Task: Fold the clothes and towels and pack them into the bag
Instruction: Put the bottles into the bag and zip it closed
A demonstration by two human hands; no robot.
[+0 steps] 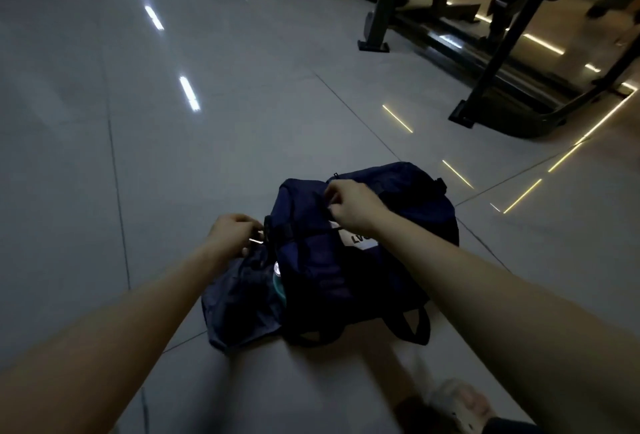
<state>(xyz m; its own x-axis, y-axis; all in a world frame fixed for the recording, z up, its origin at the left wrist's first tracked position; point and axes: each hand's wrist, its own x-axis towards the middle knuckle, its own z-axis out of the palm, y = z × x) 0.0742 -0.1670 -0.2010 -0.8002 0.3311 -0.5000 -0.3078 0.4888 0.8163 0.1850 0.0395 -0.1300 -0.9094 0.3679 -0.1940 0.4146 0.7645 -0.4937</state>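
Head view: a dark blue bag (pixel 363 260) is seen lying on the tiled floor (pixel 173 122), just in front of the person, with its carry handles (pixel 412 326) flopped toward the camera. The left hand (pixel 230 233) is curled at the bag's left end, where something small and pale is pinched; whether it is a zip pull or a strap clip cannot be told. The right hand (pixel 349 207) is held apart from it, on the bag's top, its fingers pinched on the fabric beside a white label (pixel 356 238). A dark cloth (pixel 239 312) is crumpled against the bag's near left corner, and a teal-tinted bottle (pixel 278 281) is tucked at that side. The step in hand is judged to be opening the bag, or holding it taut for that; no folded item is shown. For the next move, the top would need to be held steady while the opening is drawn wide, after which the cloth could be taken up and folded.
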